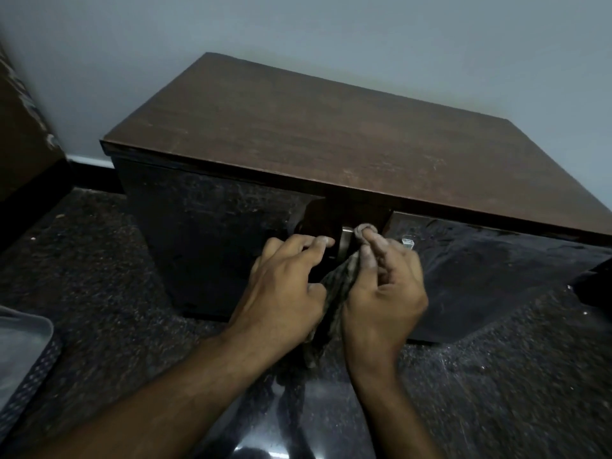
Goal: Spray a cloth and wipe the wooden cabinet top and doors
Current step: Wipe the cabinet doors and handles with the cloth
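Setting: a low wooden cabinet [314, 134] stands against a pale wall [298, 31] on a dark speckled floor [99, 276]; the light is dim.
Right fingers: the fingertips [371, 238] of the right hand [384, 293] pinch a wad of the cloth [341, 279] and press it against the metal handle [347, 240] between the two doors.
Left fingers: those of the left hand [284, 289] are loosely curled and slightly spread, tips reaching to the handle's left side; whether they grip the handle or only touch it I cannot tell.
Cloth: the rest hangs down between the two hands, its tail dangling in front of the doors, above the floor.
Doors: the left door [212, 233] looks dull and streaked; the right door [496, 276] is glossier and seems to stand ajar.
Top: brown, with faint pale scuffs toward the front edge.
Step in hand: most likely cleaning round the handle and the gap between the doors.
Doing it well: keep the wad small and firm on the fingertips, work it right round the handle's base, and steady the door with the left hand so it does not swing.
Watch for: the loose tail dragging on the floor and carrying grit back onto the gloss.
Spray bottle: not in view.
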`<state>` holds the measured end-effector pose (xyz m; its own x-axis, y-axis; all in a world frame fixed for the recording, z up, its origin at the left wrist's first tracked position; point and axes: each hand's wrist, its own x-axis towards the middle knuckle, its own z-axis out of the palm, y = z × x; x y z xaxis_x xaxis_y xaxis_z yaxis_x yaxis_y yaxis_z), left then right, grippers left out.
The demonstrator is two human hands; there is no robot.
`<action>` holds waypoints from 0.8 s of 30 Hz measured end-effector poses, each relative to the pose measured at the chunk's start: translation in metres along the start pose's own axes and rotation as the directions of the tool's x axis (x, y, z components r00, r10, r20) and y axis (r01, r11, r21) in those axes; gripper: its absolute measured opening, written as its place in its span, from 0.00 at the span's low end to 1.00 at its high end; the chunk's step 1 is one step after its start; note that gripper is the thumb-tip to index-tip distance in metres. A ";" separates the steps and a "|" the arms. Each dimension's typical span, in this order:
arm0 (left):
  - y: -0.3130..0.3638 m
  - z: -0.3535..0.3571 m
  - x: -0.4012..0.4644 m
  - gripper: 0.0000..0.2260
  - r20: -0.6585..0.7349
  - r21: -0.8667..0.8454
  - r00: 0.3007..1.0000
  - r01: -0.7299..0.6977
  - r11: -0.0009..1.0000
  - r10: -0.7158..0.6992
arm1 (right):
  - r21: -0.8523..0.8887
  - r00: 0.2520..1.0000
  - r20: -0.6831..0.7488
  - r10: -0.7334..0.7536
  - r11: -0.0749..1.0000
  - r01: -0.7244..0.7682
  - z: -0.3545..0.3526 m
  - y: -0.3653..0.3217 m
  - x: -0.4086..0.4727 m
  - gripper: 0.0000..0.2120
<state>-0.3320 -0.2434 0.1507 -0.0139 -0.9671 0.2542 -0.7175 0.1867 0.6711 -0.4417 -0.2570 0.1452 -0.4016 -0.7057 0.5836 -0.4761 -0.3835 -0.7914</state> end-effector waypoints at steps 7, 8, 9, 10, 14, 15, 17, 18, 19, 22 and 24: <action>-0.002 0.002 0.002 0.28 -0.005 0.008 1.000 0.002 1.000 -0.002 | -0.195 0.942 0.068 -0.329 0.921 0.336 0.007 0.017 -0.013 0.08; -0.001 0.001 0.001 0.29 -0.001 0.002 1.000 0.003 1.000 -0.003 | -0.200 0.936 0.066 -0.346 0.914 0.352 0.005 0.021 -0.016 0.07; -0.001 0.001 0.000 0.29 0.002 -0.001 1.000 0.003 1.000 -0.003 | -0.197 0.933 0.066 -0.355 0.912 0.361 0.004 0.022 -0.017 0.07; -0.001 0.001 0.000 0.29 0.001 0.001 1.000 0.001 1.000 -0.001 | -0.191 0.929 0.070 -0.363 0.909 0.369 0.003 0.021 -0.014 0.07; -0.002 0.002 0.001 0.29 0.005 0.025 1.000 0.009 1.000 -0.009 | -0.161 0.907 0.135 -0.398 0.895 0.416 0.011 0.014 0.004 0.08; -0.003 0.002 0.001 0.29 0.008 0.027 1.000 0.010 1.000 -0.010 | -0.156 0.902 0.161 -0.401 0.892 0.425 0.011 0.015 0.006 0.08; -0.003 0.001 0.000 0.30 0.017 0.021 1.000 0.008 1.000 -0.008 | -0.172 0.904 0.171 -0.391 0.892 0.419 0.007 0.020 0.004 0.09; -0.003 0.001 0.000 0.30 0.022 0.013 1.000 0.005 1.000 -0.005 | -0.192 0.913 0.142 -0.382 0.894 0.404 0.005 0.022 0.002 0.08; -0.002 0.001 -0.001 0.30 0.025 0.004 1.000 0.003 1.000 -0.003 | -0.211 0.922 0.102 -0.374 0.897 0.388 0.004 0.023 0.001 0.08; -0.003 0.002 0.000 0.29 0.003 0.001 1.000 -0.001 1.000 0.001 | -0.225 0.917 0.108 -0.383 0.889 0.398 0.010 0.015 0.002 0.07; -0.005 0.003 0.001 0.29 -0.007 0.002 1.000 0.007 1.000 -0.007 | -0.266 0.898 0.180 -0.401 0.859 0.437 0.011 0.012 0.006 0.08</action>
<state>-0.3311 -0.2455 0.1453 -0.0040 -0.9670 0.2547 -0.7189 0.1798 0.6714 -0.4417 -0.2723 0.1376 -0.0286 -0.5871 0.8090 -0.7930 -0.4795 -0.3760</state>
